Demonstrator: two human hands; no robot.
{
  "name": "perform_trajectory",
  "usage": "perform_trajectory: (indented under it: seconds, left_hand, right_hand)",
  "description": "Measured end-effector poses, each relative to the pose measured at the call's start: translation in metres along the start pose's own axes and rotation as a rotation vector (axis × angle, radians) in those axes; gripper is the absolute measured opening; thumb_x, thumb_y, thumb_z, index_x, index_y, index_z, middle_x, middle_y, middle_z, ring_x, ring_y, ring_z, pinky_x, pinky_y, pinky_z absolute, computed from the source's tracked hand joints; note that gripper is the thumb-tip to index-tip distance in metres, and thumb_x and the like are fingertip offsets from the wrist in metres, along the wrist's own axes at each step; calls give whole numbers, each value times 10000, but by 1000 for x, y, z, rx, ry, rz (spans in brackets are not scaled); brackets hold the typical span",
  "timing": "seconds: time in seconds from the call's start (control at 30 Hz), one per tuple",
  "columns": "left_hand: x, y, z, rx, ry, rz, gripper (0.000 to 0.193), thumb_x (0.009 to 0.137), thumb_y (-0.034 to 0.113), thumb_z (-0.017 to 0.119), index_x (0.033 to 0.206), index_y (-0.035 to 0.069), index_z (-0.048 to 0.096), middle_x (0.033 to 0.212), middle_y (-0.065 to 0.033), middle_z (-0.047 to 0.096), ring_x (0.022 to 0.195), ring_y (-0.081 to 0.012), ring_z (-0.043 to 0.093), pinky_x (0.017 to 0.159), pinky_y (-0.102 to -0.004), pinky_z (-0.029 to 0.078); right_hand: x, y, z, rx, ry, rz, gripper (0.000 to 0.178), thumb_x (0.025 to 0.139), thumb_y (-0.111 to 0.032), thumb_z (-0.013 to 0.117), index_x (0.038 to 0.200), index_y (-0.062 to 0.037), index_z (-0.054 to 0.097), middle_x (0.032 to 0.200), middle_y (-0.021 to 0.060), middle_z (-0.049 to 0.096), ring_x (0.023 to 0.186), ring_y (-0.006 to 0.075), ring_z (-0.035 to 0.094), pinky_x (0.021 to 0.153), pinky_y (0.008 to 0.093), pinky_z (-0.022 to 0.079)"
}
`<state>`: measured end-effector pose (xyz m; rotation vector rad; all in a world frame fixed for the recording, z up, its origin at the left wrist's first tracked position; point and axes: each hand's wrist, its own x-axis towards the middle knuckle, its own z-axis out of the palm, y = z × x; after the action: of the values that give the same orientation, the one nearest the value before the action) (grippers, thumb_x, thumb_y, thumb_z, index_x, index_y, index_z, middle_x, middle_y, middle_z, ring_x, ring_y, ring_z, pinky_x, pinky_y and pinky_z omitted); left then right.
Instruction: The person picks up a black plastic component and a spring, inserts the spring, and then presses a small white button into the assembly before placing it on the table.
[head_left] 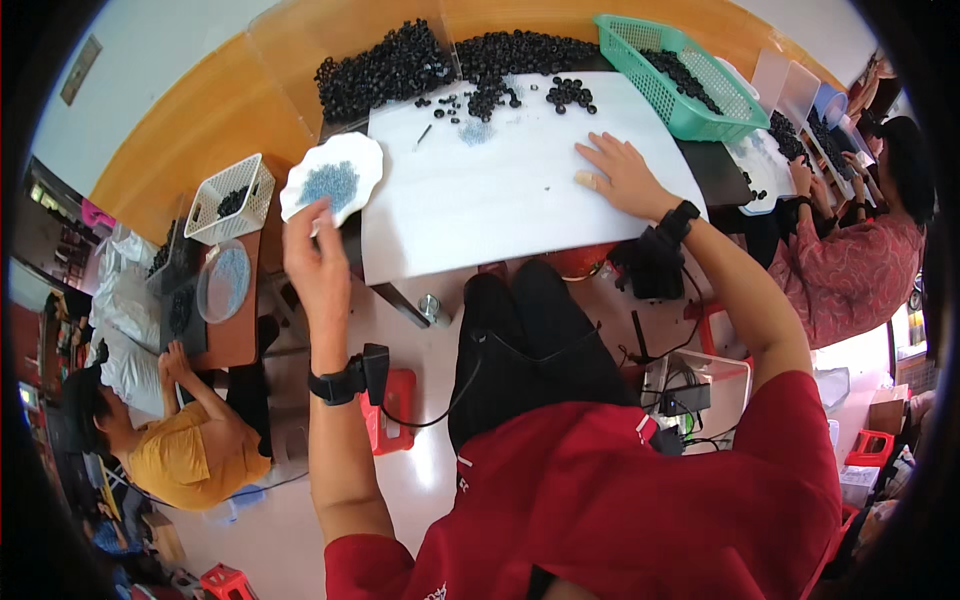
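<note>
Lying beyond right hand (622, 180): black parts (571, 96), green basket (712, 129).

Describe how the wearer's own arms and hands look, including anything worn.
Short red sleeves leave the forearms bare. The left hand and right hand are gloveless. Each wrist has a black strap; the left one carries a boxy black unit with a thin black cable. A tan patch, perhaps a plaster, shows on the right thumb.
</note>
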<state>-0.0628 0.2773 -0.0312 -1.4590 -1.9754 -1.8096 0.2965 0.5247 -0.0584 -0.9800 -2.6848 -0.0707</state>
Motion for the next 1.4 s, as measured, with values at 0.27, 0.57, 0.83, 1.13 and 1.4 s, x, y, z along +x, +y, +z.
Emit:
perform_trajectory:
  seconds: [0.27, 0.57, 0.83, 1.13, 1.4]
  left_hand:
    - [-10, 38, 25, 140, -818, 179, 643, 787, 235, 715, 1350, 75, 448, 1426, -170, 377, 1337, -329, 329, 1098, -384, 280]
    - [-22, 13, 38, 425, -879, 460, 755, 709, 17, 664, 1398, 96, 364, 1459, -173, 314, 1361, -395, 255, 1120, -437, 253]
    - [-28, 9, 39, 479, -843, 502, 764, 717, -50, 564, 1425, 109, 325, 1472, -172, 297, 1372, -390, 242, 1126, -468, 222]
    - [-27, 14, 38, 523, -879, 433, 773, 725, -13, 586, 1435, 136, 319, 1493, -163, 268, 1396, -374, 206, 1140, -480, 190]
    - [0, 51, 53, 290, -1059, 236, 605, 821, 396, 647, 1290, 37, 518, 1364, -240, 441, 1298, -392, 366, 1078, -430, 301]
  right_hand:
    - [8, 2, 3, -57, -57, 0, 500, 964, -389, 426, 1413, -170, 402, 1472, 166, 332, 1376, 349, 268, 1126, 481, 173]
    - [5, 7, 9, -74, -17, 29, 521, 971, -442, 382, 1423, -181, 391, 1483, 156, 318, 1382, 335, 261, 1127, 469, 172]
    - [8, 6, 12, -77, -48, 35, 544, 960, -478, 360, 1427, -201, 383, 1475, 167, 329, 1373, 349, 278, 1117, 500, 184]
    - [4, -1, 10, -148, -15, 18, 518, 957, -373, 411, 1432, -174, 357, 1456, 181, 343, 1361, 345, 300, 1095, 520, 228]
    - [-2, -9, 0, -60, -1, 17, 504, 944, -335, 414, 1418, -170, 381, 1460, 175, 336, 1367, 348, 284, 1109, 512, 201]
